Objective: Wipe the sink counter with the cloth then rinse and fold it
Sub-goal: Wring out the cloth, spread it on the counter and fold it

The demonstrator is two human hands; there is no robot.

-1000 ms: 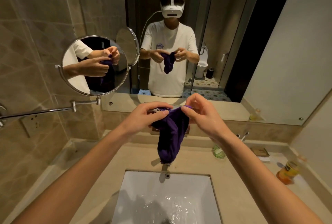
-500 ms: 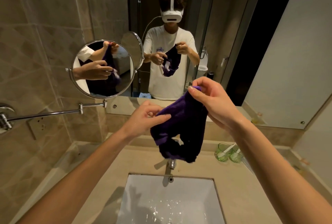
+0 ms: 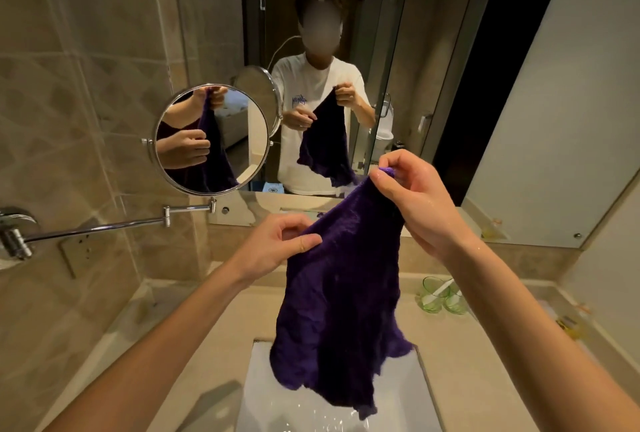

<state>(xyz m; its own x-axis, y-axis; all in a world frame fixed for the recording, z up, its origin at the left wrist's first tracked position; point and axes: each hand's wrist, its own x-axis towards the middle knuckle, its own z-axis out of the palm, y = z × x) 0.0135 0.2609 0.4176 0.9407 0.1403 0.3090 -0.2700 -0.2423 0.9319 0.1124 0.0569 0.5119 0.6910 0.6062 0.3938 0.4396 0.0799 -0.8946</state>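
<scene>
A dark purple cloth (image 3: pixel 343 300) is held up above the white sink (image 3: pixel 263 393), hanging open and hiding the tap and most of the basin's back edge. Its top corner is pinched by the closed fingers (image 3: pixel 381 185) of the right hand (image 3: pixel 415 203), raised near the wall mirror (image 3: pixel 433 85). A side edge lower down is gripped by the left hand (image 3: pixel 277 244), thumb pressed over the fabric. Water drops are seen on the right wrist. To the left, a round swing-arm mirror (image 3: pixel 211 139) is fixed to the tiled wall. On the beige surface (image 3: pixel 460 355) to the right, two green glasses (image 3: pixel 440 298) stand side by side, well apart from the cloth.
</scene>
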